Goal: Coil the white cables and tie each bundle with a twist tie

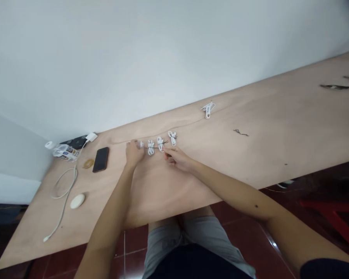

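My left hand (134, 154) is closed around a white bundle (140, 144), probably a coiled cable, mostly hidden by the fingers. Just right of it lies a coiled white cable (151, 147) bound with a dark twist tie. A second tied white cable (160, 143) sits beside that one, and the curled fingertips of my right hand (177, 158) are at its lower right edge. Whether those fingers pinch anything is too small to tell. Above my right hand rests a third tied white cable (172, 138).
Another white cable bundle (208, 110) lies farther back near the wall. Loose dark twist ties (241, 133) are to the right. On the left of the wooden table (186, 197) are a phone (100, 159), a tape roll (88, 163), a plastic bottle (65, 152), a charger cable (66, 201) and a round white object (77, 201).
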A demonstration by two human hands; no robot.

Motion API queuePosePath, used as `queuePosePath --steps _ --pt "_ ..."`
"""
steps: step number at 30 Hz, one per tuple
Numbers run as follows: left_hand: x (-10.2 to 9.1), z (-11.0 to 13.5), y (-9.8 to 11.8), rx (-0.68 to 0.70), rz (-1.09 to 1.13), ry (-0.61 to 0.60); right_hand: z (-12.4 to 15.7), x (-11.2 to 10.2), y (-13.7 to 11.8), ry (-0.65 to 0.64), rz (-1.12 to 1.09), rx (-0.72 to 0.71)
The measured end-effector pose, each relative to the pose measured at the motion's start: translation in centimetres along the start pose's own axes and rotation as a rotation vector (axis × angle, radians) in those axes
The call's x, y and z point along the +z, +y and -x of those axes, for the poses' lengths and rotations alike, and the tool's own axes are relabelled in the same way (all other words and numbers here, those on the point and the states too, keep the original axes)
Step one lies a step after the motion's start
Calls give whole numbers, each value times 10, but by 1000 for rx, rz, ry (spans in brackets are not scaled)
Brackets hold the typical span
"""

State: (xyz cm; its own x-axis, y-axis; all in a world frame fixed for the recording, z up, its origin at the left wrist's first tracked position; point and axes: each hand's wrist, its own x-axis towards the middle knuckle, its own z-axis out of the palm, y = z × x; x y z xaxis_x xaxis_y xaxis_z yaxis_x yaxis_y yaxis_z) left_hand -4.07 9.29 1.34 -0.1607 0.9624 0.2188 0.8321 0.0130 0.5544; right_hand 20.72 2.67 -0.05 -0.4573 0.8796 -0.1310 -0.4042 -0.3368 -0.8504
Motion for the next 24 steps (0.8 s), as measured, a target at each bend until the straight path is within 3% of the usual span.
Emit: queuePosePath --steps 2,5,10,14,19,24 --pt "8 5 6 90 -55 53 0 0 -2 -1 12 -17" --pt "21 13 15 147 -67 -5 -2 0 -4 20 24 -34" --pt "36 15 23 132 -117 -51 -3 0 -5 27 18 -49" --pt "34 10 24 93 -60 -57 -3 0 -4 35 37 -48" --pt "18 12 24 82 284 -81 -6 -6 -3 86 116 -120" --pt "-1 44 21 110 675 -123 -11 -15 -2 252 537 -447"
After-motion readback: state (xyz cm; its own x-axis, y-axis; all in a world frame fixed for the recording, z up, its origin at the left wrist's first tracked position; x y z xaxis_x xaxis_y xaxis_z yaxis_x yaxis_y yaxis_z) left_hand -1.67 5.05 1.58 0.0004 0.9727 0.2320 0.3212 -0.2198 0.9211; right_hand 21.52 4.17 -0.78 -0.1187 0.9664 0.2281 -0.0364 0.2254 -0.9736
